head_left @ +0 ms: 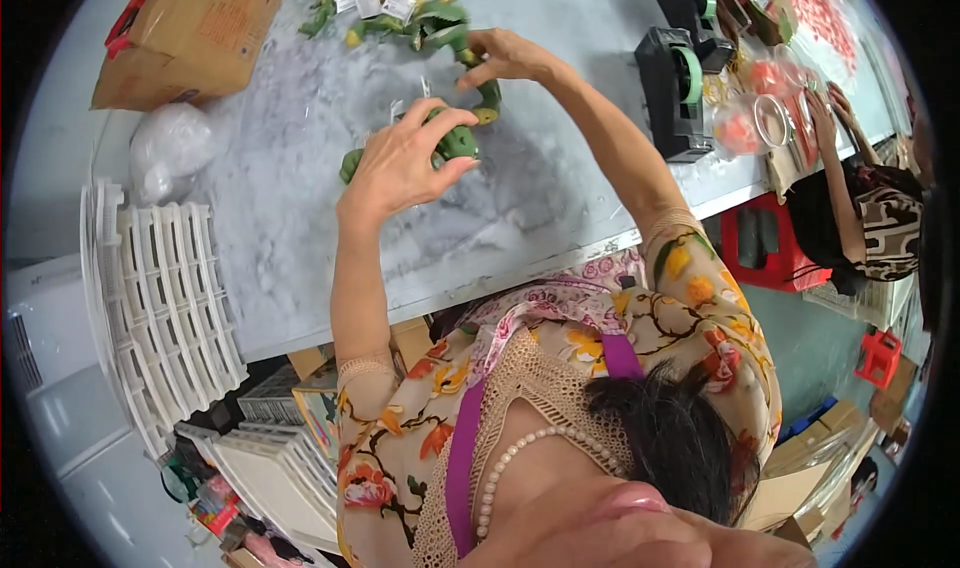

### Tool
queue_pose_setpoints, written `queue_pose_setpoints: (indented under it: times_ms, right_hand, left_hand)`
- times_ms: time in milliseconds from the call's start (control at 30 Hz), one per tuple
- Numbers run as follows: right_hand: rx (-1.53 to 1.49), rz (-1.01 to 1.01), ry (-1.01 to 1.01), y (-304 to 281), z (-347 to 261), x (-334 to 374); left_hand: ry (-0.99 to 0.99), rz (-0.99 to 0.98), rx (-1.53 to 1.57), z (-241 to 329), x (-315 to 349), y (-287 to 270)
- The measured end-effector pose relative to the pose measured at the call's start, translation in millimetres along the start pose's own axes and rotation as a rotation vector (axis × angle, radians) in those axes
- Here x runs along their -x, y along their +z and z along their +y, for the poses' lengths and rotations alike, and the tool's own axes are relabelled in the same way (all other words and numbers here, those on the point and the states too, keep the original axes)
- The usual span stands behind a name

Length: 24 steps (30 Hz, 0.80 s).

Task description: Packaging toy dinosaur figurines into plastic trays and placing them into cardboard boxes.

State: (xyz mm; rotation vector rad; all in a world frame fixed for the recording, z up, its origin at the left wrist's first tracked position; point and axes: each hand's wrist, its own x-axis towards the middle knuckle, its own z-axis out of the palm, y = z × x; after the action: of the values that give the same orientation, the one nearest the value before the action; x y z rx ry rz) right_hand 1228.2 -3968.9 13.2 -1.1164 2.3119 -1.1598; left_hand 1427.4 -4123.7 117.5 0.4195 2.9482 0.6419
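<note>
My left hand (405, 158) is over the table, its fingers curved round a green toy figure (457, 143) that looks like an animal; the fingers cover part of it. Just beyond, my right hand (508, 56) has thumb and fingers closing on a green and yellow toy figure (487, 96), whose shape is partly hidden. At the far side lies a loose heap of similar green and yellow toy figures (440, 26). Small white tags (398, 6) lie among the heap. Clear plastic tag fasteners seem to stick up beside my left hand, too fine to make out.
A cardboard box (205, 43) and a clear plastic bag (170, 153) sit at the left, above white plastic racks (165, 288). Black tape dispensers (680, 98) with green tape stand at the right. Beyond them a co-worker's hands (825, 113) are by bagged pink items (740, 128). A red stool (760, 243) stands below.
</note>
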Motion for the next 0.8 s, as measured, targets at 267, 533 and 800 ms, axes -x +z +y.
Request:
queue_pose_setpoints:
  times_ms: [267, 533, 800]
  right_hand:
    - [-0.187, 0.217, -0.003, -5, 10, 60]
    - [0.132, 0.239, -0.647, 23, 7, 60]
    - [0.155, 0.018, -0.589, 18, -3, 56]
  left_hand:
    - [-0.066, 0.013, 0.031, 2, -1, -3]
    - [-0.076, 0.01, 0.032, 2, -1, -4]
    - [-0.04, 0.031, 0.009, 1, 1, 1]
